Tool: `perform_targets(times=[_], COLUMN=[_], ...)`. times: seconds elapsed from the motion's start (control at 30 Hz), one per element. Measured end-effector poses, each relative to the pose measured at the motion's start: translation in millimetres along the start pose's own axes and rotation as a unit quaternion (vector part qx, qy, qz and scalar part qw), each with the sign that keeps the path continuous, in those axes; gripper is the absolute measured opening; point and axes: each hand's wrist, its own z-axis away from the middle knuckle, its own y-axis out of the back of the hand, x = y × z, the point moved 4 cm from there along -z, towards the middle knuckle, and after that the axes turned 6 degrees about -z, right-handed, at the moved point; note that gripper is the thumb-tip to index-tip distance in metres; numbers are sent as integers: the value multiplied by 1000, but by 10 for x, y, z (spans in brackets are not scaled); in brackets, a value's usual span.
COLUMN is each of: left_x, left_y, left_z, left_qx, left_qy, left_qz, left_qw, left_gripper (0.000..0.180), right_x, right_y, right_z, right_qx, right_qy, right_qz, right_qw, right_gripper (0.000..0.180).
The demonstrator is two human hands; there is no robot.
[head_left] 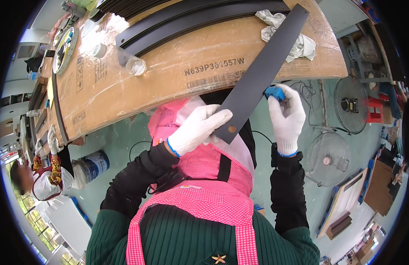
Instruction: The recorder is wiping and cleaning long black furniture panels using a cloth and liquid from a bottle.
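A long, flat dark grey strip (pixel 262 70) slants from my lap up over the edge of the cardboard-covered table (pixel 164 84). Its near end, with a small round hole, is gripped by my left hand (pixel 195 128) in a white glove, thumb on top. My right hand (pixel 289 119), also gloved in white, pinches a small blue block (pixel 275 93) close beside the strip's right edge; whether the two touch I cannot tell. Under the strip's far end lies a crumpled white rag (pixel 301 48). More dark strips (pixel 191 24) rest along the table's far side.
On the table at left stand a clear plastic cup (pixel 136 66) and a round dial-like object (pixel 65 51). Two floor fans (pixel 328 160) are at right. A co-worker (pixel 52 179) in white gloves is at far left, near a wrapped bucket (pixel 91 168).
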Motion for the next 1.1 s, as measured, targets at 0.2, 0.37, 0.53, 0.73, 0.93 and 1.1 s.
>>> perform_targets(times=[0.2, 0.37, 0.53, 0.73, 0.93, 1.1], left_x=[15, -29, -5, 12, -55, -16], left_y=[-54, -79, -95, -129, -138, -151], left_z=[23, -8, 1, 1, -52, -33], left_qx=[12, 17, 18, 15, 18, 15], left_qy=[12, 5, 0, 2, -26, -19], left_qz=[16, 35, 17, 33, 32, 18], left_qw=[1000, 999, 1000, 999, 999, 1000], left_gripper=[39, 40, 39, 38, 39, 42], right_x=[-275, -591, -526, -326, -660, -614], right_y=[-106, -205, -78, -61, -152, -78], right_z=[514, 900, 856, 506, 916, 1018], right_qx=[-43, -121, -118, -36, -161, -116], right_qy=[8, 55, 26, 0, 72, 89], right_qz=[24, 44, 12, 19, 54, 39], right_qw=[999, 990, 993, 999, 983, 989], right_gripper=[33, 38, 37, 34, 40, 44])
